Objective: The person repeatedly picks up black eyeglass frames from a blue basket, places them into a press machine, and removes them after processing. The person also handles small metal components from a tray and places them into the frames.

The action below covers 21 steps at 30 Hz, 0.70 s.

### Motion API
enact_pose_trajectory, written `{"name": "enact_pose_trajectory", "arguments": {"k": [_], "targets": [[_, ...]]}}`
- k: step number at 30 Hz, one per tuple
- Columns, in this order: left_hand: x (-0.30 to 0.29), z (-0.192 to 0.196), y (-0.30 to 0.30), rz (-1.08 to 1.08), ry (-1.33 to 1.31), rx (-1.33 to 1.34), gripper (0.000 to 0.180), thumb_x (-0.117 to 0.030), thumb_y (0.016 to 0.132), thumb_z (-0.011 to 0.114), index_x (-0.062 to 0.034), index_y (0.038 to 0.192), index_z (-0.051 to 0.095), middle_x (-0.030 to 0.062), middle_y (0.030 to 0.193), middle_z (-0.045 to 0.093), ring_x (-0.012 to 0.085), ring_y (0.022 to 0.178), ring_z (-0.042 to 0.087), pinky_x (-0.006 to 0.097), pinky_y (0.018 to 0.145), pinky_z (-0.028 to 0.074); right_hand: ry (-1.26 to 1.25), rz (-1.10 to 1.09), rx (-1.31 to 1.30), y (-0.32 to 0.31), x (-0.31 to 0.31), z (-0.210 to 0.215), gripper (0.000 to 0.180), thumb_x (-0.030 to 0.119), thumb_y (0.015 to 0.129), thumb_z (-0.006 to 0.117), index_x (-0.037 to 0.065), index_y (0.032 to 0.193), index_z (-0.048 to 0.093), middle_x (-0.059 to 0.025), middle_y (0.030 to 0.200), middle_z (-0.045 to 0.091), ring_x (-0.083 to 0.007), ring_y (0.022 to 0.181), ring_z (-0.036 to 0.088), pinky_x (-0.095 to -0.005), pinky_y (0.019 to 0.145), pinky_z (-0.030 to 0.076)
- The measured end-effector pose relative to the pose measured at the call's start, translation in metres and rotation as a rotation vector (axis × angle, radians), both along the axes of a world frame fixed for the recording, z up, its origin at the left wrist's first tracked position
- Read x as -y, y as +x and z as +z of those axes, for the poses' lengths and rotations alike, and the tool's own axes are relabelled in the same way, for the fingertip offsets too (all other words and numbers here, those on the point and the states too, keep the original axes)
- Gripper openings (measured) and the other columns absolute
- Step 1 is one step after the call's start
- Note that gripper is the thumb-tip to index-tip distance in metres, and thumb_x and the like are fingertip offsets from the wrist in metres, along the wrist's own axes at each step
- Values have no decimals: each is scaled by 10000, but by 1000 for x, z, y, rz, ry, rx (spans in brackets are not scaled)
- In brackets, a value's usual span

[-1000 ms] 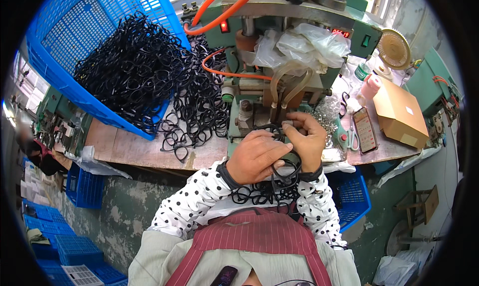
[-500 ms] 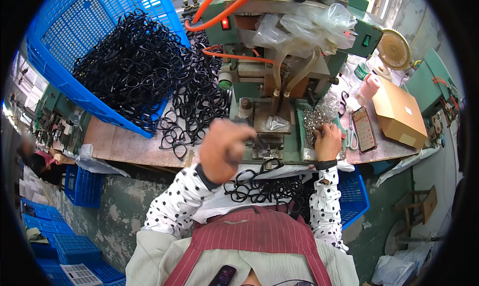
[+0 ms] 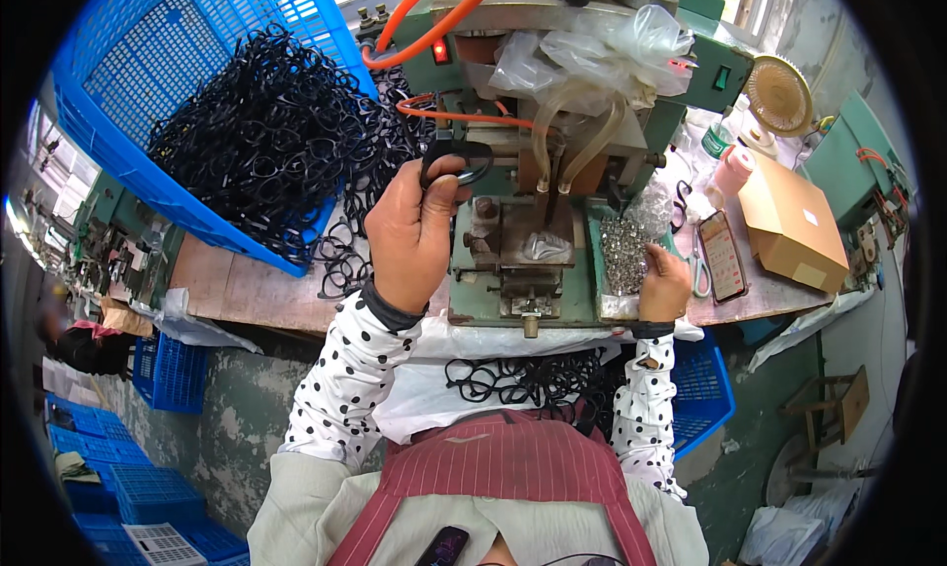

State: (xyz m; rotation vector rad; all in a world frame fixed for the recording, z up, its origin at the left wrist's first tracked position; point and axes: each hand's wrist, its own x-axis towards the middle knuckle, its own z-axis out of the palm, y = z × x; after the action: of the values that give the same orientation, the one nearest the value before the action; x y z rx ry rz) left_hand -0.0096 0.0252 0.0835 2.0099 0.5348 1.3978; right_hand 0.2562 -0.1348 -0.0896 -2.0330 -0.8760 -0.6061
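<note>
My left hand (image 3: 412,232) is raised over the bench and pinches a black plastic eyeglass frame (image 3: 456,159) in front of the green press machine (image 3: 538,221). My right hand (image 3: 664,284) rests at the right side of the machine, fingers curled beside a tray of small shiny metal parts (image 3: 624,250). What the right fingers hold is hidden. A heap of black frames (image 3: 258,137) spills out of a tilted blue crate (image 3: 118,82) at the left. More black frames (image 3: 528,380) lie in my lap.
Orange hoses (image 3: 434,18) and a clear plastic bag (image 3: 592,58) hang on the machine. A phone (image 3: 722,255), a cardboard box (image 3: 789,221) and a small fan (image 3: 777,94) sit at the right. Blue crates (image 3: 163,374) stand under the wooden bench.
My hands were together at the machine; they have parted. The left hand rose with a black frame toward the heap, the right hand moved to the tray of metal parts.
</note>
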Motion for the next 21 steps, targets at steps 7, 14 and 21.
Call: {"name": "enact_pose_trajectory", "arguments": {"k": [7,14,21], "targets": [[15,-5,-9,21,-10,-27,220,-167,993,530,28,1054,610,90,888,678,137,781,671,248,675,505,504,463,-606,-58,-38,58,150,2,811,697,32,952,736,-89,873,704,-176,812,649,-274,752,498],[6,7,-1,-64,-156,77,181,-133,991,524,16,1041,613,69,903,670,117,765,653,234,666,502,435,565,-510,-113,-50,89,194,-12,731,749,49,915,737,-92,852,676,-172,720,565,-278,661,456],[1,5,1,-64,-85,63,152,-98,981,532,16,1036,616,51,906,666,113,762,661,232,654,499,373,372,-352,-123,-65,95,412,61,640,807,57,1023,657,-65,797,623,-228,779,551,-346,740,436]]}}
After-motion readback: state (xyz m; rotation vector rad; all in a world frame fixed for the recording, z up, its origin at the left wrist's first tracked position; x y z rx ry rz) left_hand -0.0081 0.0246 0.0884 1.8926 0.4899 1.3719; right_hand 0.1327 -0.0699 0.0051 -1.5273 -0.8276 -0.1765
